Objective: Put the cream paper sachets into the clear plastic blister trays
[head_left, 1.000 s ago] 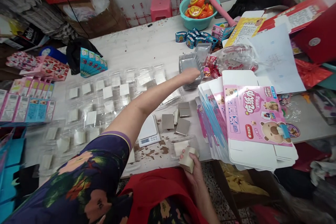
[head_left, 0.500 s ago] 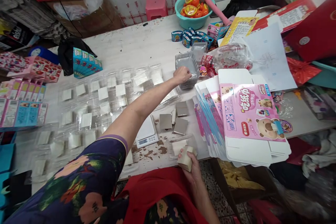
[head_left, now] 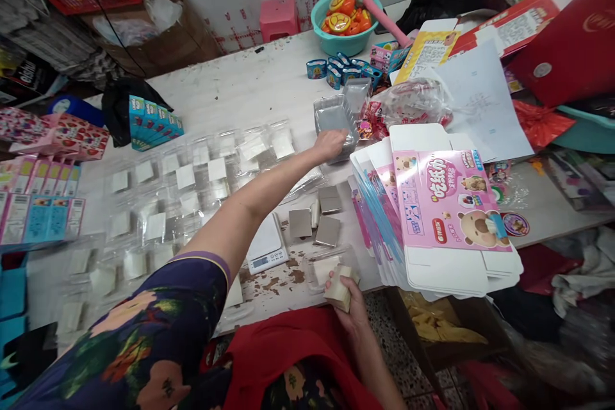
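My left hand (head_left: pixel 330 145) reaches across the table, its fingers curled closed at the near edge of a stack of clear plastic trays (head_left: pixel 334 112); its fingertips are partly hidden. Low in front of my body, my right hand (head_left: pixel 353 307) is wrapped round a pale cream block (head_left: pixel 339 289) that looks like layered sheets. Just behind that block lies a clear tray (head_left: pixel 314 272) with a cream piece in it. A white digital scale (head_left: pixel 269 240) and several grey-beige square pieces (head_left: pixel 300 224) are between my two hands.
Rows of clear trays with white squares (head_left: pixel 185 176) cover the table's left. Flat pink printed cartons (head_left: pixel 446 198) are stacked at the right. Farther back are a teal basin (head_left: pixel 346 45) of orange toys, blue small packs (head_left: pixel 334 77) and a crinkled plastic bag (head_left: pixel 413 102).
My left hand has drawn slightly toward me along the stack of trays. My right hand keeps the cream block in place. The whole view has shifted a little.
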A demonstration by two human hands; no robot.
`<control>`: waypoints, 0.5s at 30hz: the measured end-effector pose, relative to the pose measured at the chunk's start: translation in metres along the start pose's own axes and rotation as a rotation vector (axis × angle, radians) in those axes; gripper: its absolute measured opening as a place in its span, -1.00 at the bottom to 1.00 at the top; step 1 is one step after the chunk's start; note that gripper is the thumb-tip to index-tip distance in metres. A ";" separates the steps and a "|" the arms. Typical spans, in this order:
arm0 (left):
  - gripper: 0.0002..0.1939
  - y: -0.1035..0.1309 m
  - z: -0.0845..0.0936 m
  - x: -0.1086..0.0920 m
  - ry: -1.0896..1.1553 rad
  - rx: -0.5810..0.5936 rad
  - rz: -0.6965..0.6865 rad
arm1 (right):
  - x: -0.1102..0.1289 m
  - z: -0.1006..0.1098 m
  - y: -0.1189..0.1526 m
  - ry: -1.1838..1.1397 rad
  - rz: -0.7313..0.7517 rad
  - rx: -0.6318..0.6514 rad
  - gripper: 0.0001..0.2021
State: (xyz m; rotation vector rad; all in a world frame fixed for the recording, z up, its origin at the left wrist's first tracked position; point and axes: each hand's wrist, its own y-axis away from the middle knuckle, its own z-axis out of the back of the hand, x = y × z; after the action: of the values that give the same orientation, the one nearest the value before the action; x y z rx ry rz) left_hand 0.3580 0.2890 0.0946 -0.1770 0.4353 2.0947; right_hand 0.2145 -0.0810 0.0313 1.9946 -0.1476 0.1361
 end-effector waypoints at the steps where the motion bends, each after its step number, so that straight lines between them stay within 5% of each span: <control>1: -0.66 -0.003 0.001 0.003 0.001 -0.012 0.025 | 0.002 -0.004 0.001 0.005 0.022 0.023 -0.49; 4: -0.74 -0.012 0.009 0.011 0.054 -0.054 0.077 | 0.015 -0.033 0.005 0.021 0.122 0.187 -0.46; 8: -0.82 -0.018 0.016 0.019 0.345 0.058 0.155 | 0.044 -0.110 -0.004 0.117 0.238 0.479 -0.33; 12: -0.88 -0.020 0.020 0.024 0.547 0.180 0.103 | 0.074 -0.194 -0.036 0.258 0.455 0.481 -0.20; 15: -0.90 -0.020 0.025 0.027 0.543 0.222 -0.009 | 0.096 -0.233 -0.064 0.247 0.565 0.437 -0.17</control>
State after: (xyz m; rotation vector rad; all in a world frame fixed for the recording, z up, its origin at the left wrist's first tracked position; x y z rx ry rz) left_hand 0.3613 0.3296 0.1051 -0.6198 0.9819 1.9538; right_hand 0.3124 0.1532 0.0864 2.2947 -0.5583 0.8334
